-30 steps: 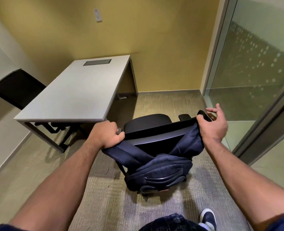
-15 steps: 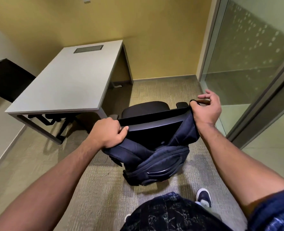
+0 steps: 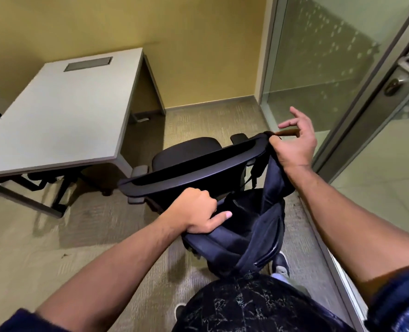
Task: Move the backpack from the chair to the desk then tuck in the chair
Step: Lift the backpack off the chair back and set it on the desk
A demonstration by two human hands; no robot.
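The dark backpack [image 3: 251, 233] is held behind the backrest of the black chair [image 3: 189, 168], clear of the table [image 3: 62, 111], which stands well apart to the left. The left hand [image 3: 196, 214] is closed on the backpack's near edge. A strap is pinched by the right hand [image 3: 297, 144], the remaining fingers spread loosely.
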